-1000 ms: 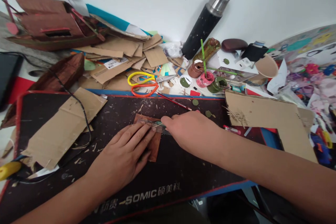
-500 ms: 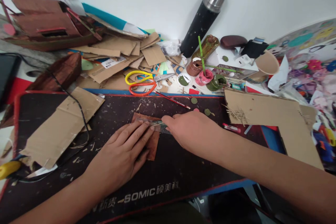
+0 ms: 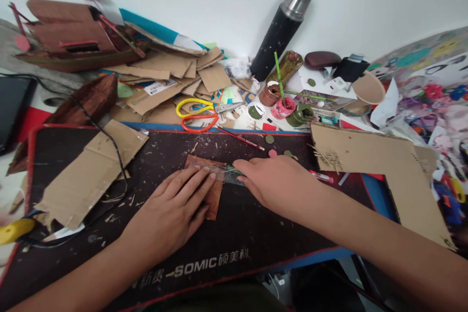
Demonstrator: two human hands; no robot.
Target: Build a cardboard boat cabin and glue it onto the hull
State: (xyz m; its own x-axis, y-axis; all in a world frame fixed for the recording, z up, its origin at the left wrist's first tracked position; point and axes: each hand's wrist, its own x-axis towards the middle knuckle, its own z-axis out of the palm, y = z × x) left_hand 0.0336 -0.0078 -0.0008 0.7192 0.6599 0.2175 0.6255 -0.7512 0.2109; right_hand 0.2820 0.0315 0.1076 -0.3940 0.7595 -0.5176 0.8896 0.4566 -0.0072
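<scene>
My left hand lies flat with its fingers stretched out, pressing a clear ruler onto a small reddish-brown painted piece of cardboard. Only the corners and right side of that piece show; my fingers cover the rest. My right hand is closed round a slim green craft knife, most of it hidden in the fist. The knife's front end points left, along the ruler and over the cardboard piece. Under both hands is a dark desk mat, strewn with small scraps.
Scissors and a pencil lie beyond my hands. Paint jars and a black flask stand behind. Cardboard sheets lie left, an L-shaped one right. A brown model boat sits back left.
My right hand has moved slightly right along the ruler, taking the knife off the middle of the brown piece. My left hand stays pressed in place. The view has shifted slightly.
</scene>
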